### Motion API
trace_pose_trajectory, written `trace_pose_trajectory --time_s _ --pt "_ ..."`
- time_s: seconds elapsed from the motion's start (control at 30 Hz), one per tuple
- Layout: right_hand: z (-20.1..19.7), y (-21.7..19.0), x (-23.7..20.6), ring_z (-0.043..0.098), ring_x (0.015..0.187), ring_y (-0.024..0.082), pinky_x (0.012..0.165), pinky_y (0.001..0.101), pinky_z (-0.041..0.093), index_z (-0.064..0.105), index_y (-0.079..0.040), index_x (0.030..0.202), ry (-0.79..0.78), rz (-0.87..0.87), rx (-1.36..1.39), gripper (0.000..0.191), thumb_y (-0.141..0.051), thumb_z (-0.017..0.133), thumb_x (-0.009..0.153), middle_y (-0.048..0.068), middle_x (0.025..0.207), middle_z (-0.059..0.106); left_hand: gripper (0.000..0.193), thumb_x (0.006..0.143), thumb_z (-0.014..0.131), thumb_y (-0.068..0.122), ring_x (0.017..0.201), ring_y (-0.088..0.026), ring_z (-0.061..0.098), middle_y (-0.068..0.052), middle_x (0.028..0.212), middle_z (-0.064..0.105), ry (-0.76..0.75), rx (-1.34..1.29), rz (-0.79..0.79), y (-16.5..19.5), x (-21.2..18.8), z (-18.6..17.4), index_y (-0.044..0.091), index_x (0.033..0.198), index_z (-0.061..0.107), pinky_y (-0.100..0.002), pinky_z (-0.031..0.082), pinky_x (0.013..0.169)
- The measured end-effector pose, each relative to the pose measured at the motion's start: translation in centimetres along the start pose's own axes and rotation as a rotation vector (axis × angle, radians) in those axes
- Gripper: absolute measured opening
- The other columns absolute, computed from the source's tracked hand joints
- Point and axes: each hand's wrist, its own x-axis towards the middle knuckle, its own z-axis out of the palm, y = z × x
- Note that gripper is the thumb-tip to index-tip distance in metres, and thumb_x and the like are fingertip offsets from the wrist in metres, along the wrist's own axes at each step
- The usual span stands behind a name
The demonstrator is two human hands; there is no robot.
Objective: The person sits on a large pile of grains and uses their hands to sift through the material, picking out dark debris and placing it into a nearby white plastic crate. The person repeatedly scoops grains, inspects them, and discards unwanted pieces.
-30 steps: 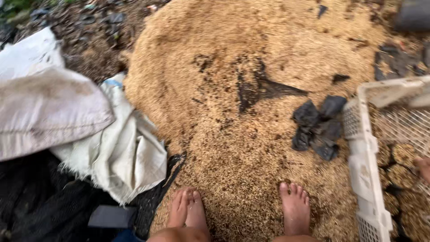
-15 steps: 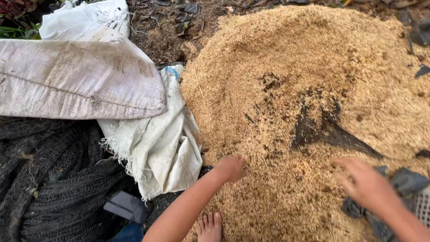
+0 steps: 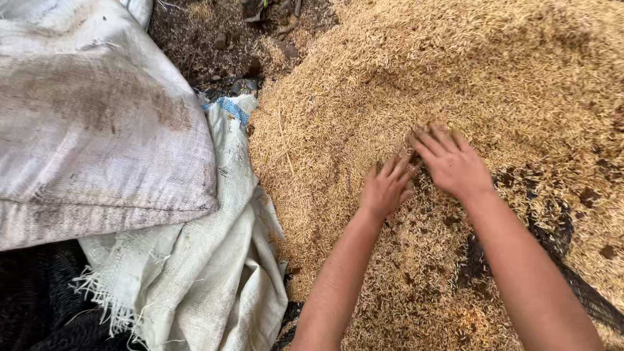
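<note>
Left hand [image 3: 386,188] and right hand [image 3: 452,164] spread flat on husk pile [image 3: 416,78], woven sacks [image 3: 97,130] beside

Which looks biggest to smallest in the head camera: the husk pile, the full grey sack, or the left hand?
1. Husk pile, biggest.
2. Full grey sack.
3. Left hand, smallest, though nearer the camera.

My left hand [image 3: 386,188] lies palm down, fingers spread and pointing forward. My right hand [image 3: 452,162] lies just beside it, palm down, fingers splayed, fingertips nearly meeting the left's. Both forearms are bare and extended forward, converging from the lower edge.
</note>
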Motion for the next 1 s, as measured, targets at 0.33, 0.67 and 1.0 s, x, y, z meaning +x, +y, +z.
trace_pose_trajectory --time_s 0.33,0.67,1.0 --pt "8.7 8.2 -7.5 0.043 0.141 0.030 0.117 0.0411 0.033 0.066 -0.025 0.129 0.203 0.520 0.033 0.024 -0.032 0.052 0.111 0.009 0.145 0.046 0.058 0.109 0.033 0.042 0.147 -0.028 0.034 -0.012 0.165 0.025 0.039 0.165 -0.297 -4.1 -4.1 0.3 0.010 0.156 0.027 -0.051 0.034 0.118" --pt "9.1 -1.5 -1.5 0.042 0.142 0.047 0.114 0.0563 0.034 0.037 0.006 0.155 0.271 0.679 0.905 0.058 -0.037 0.043 0.117 0.033 0.158 0.041 0.105 0.089 0.044 0.071 0.148 -0.048 0.021 -0.032 0.158 0.024 0.578 -0.507 -0.339 3.7 4.5 2.4 -0.009 0.153 0.024 -0.059 0.031 0.114" --pt "7.9 -7.9 -4.2 0.041 0.142 0.043 0.118 0.0566 0.034 0.033 0.003 0.153 0.322 1.103 2.438 0.066 -0.047 0.027 0.111 0.030 0.154 0.038 0.094 0.101 0.039 0.064 0.156 -0.042 0.021 -0.028 0.168 0.020 0.684 -1.456 -0.307 7.2 4.9 5.0 -0.007 0.160 0.020 -0.054 0.017 0.126"
